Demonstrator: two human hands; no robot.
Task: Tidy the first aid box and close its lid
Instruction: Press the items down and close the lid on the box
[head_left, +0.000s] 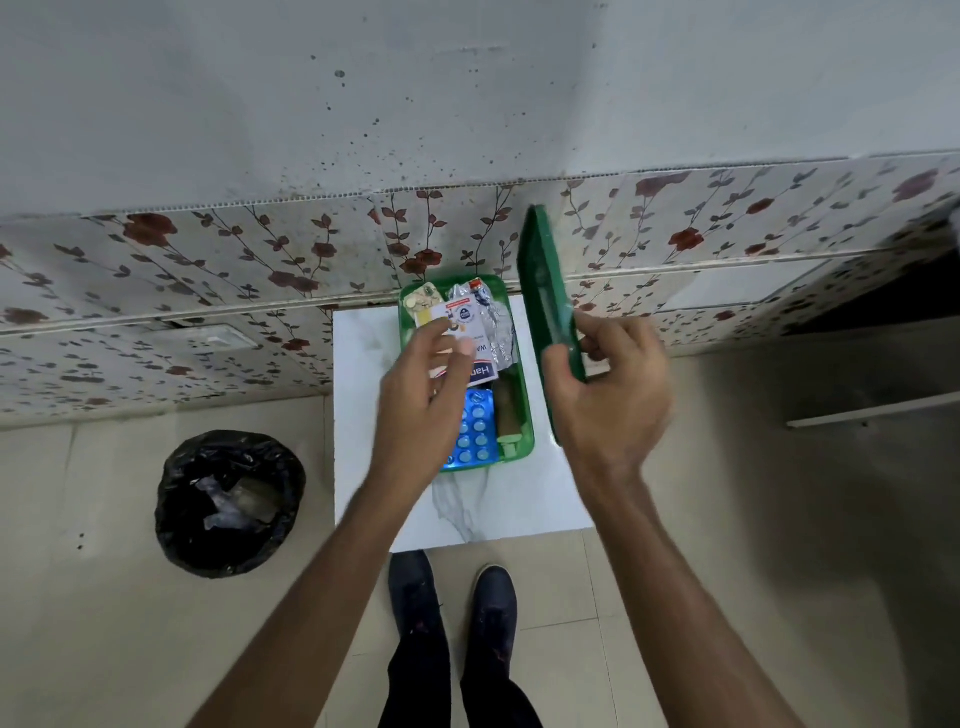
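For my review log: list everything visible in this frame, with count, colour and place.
First aid box: one, green, open, on the white table.
Lid: one, green, held on edge to the right of the box.
Blister pack: one, blue, near end of the box.
Paper packets: several, mostly white, far half of the box.
Foil strips: some, silver, far right of the box.
Table: one, white marbled, against the wall.
Bin: one, black liner, on the floor at left.
Shoes: two, dark, below the table.
Left hand: over the box contents, fingers on the packets.
Right hand: gripping the lid.
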